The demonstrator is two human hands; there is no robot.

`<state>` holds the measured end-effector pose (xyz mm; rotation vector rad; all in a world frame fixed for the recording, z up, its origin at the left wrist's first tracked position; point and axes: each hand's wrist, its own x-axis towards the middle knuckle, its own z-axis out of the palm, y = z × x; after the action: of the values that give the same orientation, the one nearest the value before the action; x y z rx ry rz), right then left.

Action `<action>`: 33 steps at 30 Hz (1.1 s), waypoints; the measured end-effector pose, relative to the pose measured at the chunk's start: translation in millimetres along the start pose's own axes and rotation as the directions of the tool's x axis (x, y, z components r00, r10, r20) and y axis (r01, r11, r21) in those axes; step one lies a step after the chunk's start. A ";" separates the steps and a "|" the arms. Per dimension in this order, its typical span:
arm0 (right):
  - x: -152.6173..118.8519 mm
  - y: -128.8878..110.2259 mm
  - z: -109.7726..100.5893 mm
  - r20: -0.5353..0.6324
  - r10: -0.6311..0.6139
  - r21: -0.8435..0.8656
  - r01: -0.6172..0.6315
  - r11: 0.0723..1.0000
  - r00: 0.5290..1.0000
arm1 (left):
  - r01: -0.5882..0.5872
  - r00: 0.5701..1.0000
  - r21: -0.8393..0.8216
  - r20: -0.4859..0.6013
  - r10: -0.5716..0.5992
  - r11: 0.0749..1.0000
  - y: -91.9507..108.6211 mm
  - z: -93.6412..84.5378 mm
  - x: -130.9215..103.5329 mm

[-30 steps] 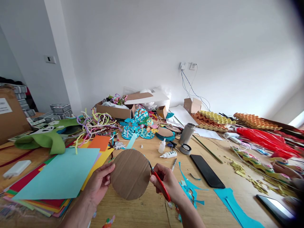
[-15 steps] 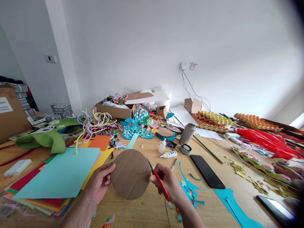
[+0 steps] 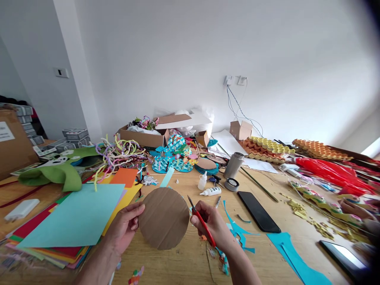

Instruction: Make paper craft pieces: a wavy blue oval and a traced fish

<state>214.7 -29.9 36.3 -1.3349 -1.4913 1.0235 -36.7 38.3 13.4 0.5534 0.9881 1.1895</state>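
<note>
A round brown cardboard disc (image 3: 164, 218) is held up by its left edge between the thumb and fingers of my left hand (image 3: 127, 223). My right hand (image 3: 211, 223) grips red-handled scissors (image 3: 204, 225), their dark blades pointing up and left beside the disc's right edge, with a small gap between. Blue paper scraps (image 3: 237, 233) lie to the right of my right hand. Beyond the disc stand a small glue bottle (image 3: 202, 181) and a lying white glue tube (image 3: 211, 191).
Coloured paper sheets (image 3: 74, 217) are stacked at the left. A black phone (image 3: 259, 211), a steel flask (image 3: 234, 165) and its lid (image 3: 231, 184) lie right of centre. Egg trays (image 3: 267, 148) and a red plastic bag (image 3: 332, 174) are farther right.
My right hand and the scissors have moved slightly right, away from the disc's edge. The disc and my left hand have barely moved.
</note>
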 end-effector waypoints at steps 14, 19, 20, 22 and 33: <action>-2.4 2.6 -2.8 0.012 -0.048 -0.216 0.049 0.975 0.999 | 0.035 0.999 0.034 0.033 -0.036 0.999 -1.8 -0.2 0.1; -2.8 3.7 -3.0 0.036 -0.029 -0.195 0.036 0.980 0.999 | 0.015 0.999 0.053 0.036 -0.017 0.998 -1.6 0.0 0.0; -2.9 3.8 -3.1 0.040 -0.028 -0.192 0.035 0.981 0.999 | 0.014 0.999 0.052 0.035 -0.016 0.999 -1.6 0.0 0.0; -3.0 3.9 -3.1 0.041 -0.027 -0.192 0.034 0.981 0.999 | 0.014 0.999 0.051 0.035 -0.016 0.999 -1.4 -0.2 0.0; -1.7 7.0 -2.6 0.025 -0.025 -0.154 0.029 0.988 0.999 | 0.030 0.999 0.052 0.027 -0.032 0.998 -0.6 1.3 -1.6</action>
<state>219.3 -30.8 30.3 -1.4110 -1.6291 0.9239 -35.3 36.8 14.1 0.5919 1.0030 1.1285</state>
